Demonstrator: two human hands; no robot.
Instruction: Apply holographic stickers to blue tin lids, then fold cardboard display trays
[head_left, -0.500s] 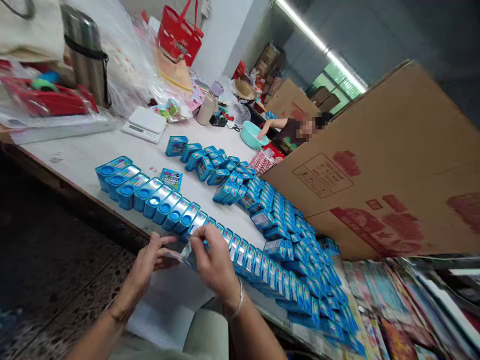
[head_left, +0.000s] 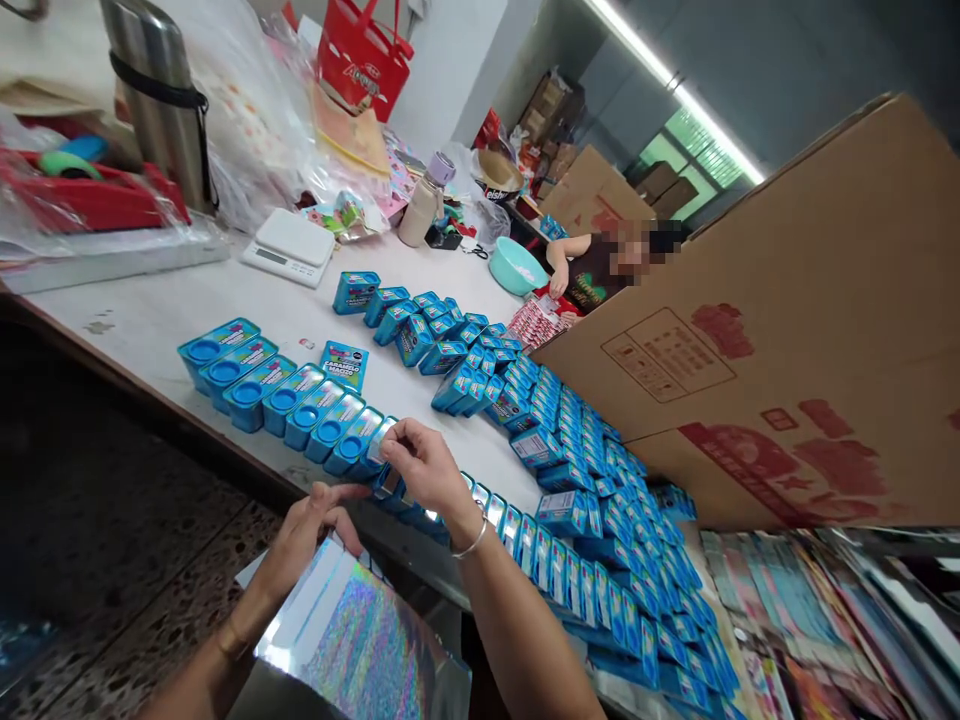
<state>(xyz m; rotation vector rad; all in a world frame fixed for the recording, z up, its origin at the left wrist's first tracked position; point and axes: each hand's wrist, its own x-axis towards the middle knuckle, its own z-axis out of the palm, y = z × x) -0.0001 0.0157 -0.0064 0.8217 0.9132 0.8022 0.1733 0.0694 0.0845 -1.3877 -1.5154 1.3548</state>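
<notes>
Blue box (head_left: 372, 454) under the right hand (head_left: 431, 475), iridescent sheet (head_left: 382, 635) in the left hand (head_left: 304, 530).
The right thumb and fingers curl at the box's top; whether they are closed on anything, I cannot tell. The left hand, farther from the box, grips the sheet. From the right fingertips the box lies leftward, its long axis crossing the row of boxes (head_left: 289, 396).

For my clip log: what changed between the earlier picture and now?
The right hand moved forward onto the row of blue rectangular containers; a shiny iridescent sheet now shows at the left hand. A co-worker's hand left the round turquoise basin for a red-and-white pile. What the right hand holds is unclear. Basin and white digital scale stayed.
</notes>
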